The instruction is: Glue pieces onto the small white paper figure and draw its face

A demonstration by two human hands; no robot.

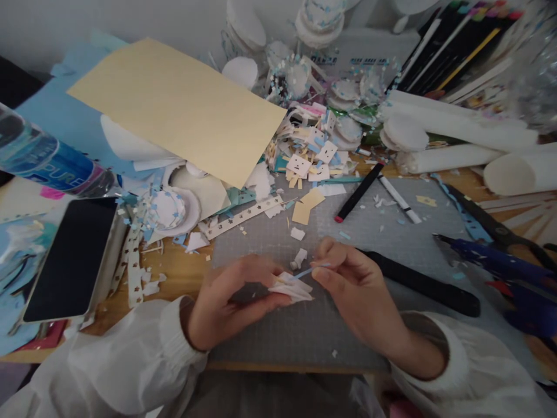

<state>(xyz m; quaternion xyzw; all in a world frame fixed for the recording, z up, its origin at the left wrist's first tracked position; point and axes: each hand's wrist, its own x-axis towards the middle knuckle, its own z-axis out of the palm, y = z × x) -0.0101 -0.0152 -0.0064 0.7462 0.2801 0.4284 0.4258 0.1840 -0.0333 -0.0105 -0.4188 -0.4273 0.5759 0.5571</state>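
My left hand (243,299) pinches a small folded white paper piece (292,287) between thumb and fingers, above the grey cutting mat (270,342). In a pinch of thumb and forefinger, my right hand (354,287) holds a thin light-blue paper strip (304,272). The strip's left end reaches the white paper; whether it is stuck there I cannot tell. Small white paper scraps (298,259) lie on the mat just beyond both hands. Parts of the left fingers are blurred.
Right of my hands lie a black flat tool (426,284), a blue glue gun (491,261) and scissors (505,232). Two pens (359,193) rest on the mat. Small paper figures (308,157) are heaped behind. A phone (72,255) and a water bottle (52,154) are at left.
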